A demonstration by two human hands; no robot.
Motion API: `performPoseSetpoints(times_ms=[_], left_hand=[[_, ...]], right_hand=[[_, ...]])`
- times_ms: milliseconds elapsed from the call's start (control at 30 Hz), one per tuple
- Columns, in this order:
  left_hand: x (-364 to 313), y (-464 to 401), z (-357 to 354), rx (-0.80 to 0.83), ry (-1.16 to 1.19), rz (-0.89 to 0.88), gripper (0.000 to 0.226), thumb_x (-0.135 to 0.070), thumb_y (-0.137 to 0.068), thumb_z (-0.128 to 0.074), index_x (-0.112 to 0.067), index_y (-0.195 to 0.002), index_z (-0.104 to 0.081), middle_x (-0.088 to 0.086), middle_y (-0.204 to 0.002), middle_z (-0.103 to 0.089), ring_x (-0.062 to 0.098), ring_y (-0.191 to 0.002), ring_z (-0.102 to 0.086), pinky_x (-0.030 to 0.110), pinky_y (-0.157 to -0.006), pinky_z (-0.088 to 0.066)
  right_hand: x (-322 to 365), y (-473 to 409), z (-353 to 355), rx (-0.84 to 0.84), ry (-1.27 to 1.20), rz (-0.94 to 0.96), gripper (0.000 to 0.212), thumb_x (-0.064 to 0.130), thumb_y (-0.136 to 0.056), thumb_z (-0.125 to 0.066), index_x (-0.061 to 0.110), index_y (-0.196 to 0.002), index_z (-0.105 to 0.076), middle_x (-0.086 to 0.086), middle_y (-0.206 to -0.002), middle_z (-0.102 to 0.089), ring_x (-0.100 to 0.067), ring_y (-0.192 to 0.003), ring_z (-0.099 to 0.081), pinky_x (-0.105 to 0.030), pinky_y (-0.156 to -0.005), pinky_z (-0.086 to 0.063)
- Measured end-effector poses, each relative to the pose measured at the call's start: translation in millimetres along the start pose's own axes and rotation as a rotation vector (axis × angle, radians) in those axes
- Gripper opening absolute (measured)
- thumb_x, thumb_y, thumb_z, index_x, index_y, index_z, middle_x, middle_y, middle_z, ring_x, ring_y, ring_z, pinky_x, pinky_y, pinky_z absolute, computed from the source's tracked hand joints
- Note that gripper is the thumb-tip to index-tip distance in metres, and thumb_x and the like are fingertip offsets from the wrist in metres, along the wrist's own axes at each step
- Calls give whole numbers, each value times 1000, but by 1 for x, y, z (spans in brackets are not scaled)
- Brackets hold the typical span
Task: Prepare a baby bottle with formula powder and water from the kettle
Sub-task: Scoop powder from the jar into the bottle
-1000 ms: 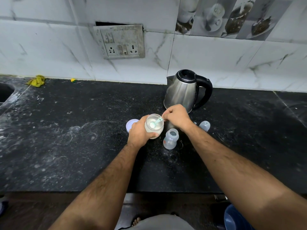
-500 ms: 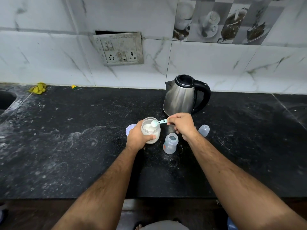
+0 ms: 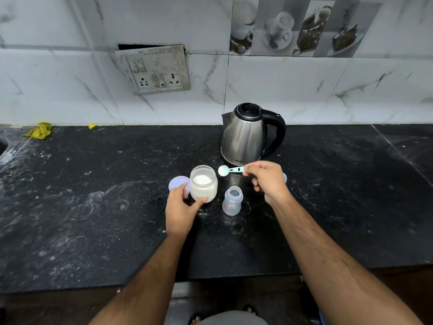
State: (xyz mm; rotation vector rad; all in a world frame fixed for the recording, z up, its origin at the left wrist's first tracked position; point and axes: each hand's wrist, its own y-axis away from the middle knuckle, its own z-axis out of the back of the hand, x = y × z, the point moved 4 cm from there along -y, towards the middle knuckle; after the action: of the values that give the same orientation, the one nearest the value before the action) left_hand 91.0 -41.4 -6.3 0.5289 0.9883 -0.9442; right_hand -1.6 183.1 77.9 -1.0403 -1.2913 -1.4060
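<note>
Plastic and light, the open baby bottle (image 3: 232, 201) stands on the tabletop (image 3: 93, 207) between the hands, likely tippy unless steadied at its waist, while the right hand (image 3: 266, 181) pinches the loaded scoop (image 3: 230, 170) and the left hand (image 3: 181, 207) loosely cups the powder jar (image 3: 203, 184).

Bare, hairy forearms, no sleeves; left hand (image 3: 179, 211) and right hand (image 3: 267, 181) ungloved
</note>
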Motion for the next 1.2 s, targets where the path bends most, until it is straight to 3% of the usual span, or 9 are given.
performPoseSetpoints(times_ms=[67, 133, 267, 433, 600, 733, 900, 1033, 1200], left_hand=[[4, 18, -3, -5, 17, -18, 39, -28, -67, -89, -23, -97, -65, -7, -85, -62, 6, -77, -58, 31, -81, -53], [10, 30, -13, 60, 29, -26, 34, -26, -67, -90, -19, -92, -68, -8, -79, -64, 2, -73, -59, 29, -79, -54], [8, 36, -36, 158, 38, -59, 41, -29, -67, -89, -16, -102, -71, -9, -91, -70, 5, -82, -65, 29, -80, -57], [-11, 37, -60, 211, 40, -107, 60, -21, -71, -87, -13, -125, -64, -5, -115, -69, 4, -100, -63, 19, -82, -52], [-20, 36, -77, 203, 87, -63, 74, -22, -69, -88, -14, -135, -56, -5, -127, -64, 7, -116, -58, 27, -98, -48], [-28, 32, -84, 211, 134, -53, 75, -18, -68, -88, -13, -134, -54, -8, -123, -64, 5, -114, -58, 25, -98, -48], [-37, 27, -83, 217, 171, -72, 58, -15, -71, -86, -17, -122, -59, -10, -115, -67, 7, -109, -63, 24, -93, -50], [-40, 24, -83, 236, 172, -83, 56, -14, -71, -86, -17, -121, -61, -10, -113, -68, 5, -105, -63, 25, -94, -52], [-40, 22, -84, 252, 143, -82, 59, -15, -70, -87, -15, -123, -62, -8, -113, -68, 8, -105, -63, 30, -96, -52]], right_hand=[[-4, 5, 8, -19, 8, -3, 8, 2, -82, -66, 1, -76, -71, -8, -69, -65, -9, -42, -40, -20, -36, -30], [-9, 8, 14, -33, 16, -14, 7, 2, -83, -65, -1, -79, -71, -8, -69, -64, -10, -43, -40, -20, -36, -30], [-17, 14, 26, -67, 47, -10, 7, 1, -82, -66, -1, -78, -72, -5, -66, -63, -9, -43, -41, -21, -37, -31], [-22, 21, 38, -107, 25, -3, 8, 0, -83, -66, -5, -81, -71, 10, -59, -60, -8, -42, -42, -21, -37, -31], [-27, 26, 45, -97, 56, 14, 10, 3, -84, -67, 3, -75, -71, -5, -59, -57, -8, -42, -42, -21, -37, -31], [-28, 27, 44, -76, 71, 41, 8, 4, -84, -69, 4, -77, -73, -12, -65, -61, -7, -42, -43, -20, -38, -32], [-26, 27, 40, -53, 136, 104, 18, 4, -85, -70, 15, -71, -71, 3, -55, -58, -4, -42, -44, -14, -41, -35], [-24, 27, 39, -56, 221, 186, 23, 4, -85, -71, 21, -69, -71, 14, -50, -57, -2, -44, -48, -18, -50, -43], [-20, 30, 36, -81, 403, 290, 14, 8, -83, -72, 20, -75, -76, 16, -68, -66, 1, -61, -58, -18, -70, -45]])
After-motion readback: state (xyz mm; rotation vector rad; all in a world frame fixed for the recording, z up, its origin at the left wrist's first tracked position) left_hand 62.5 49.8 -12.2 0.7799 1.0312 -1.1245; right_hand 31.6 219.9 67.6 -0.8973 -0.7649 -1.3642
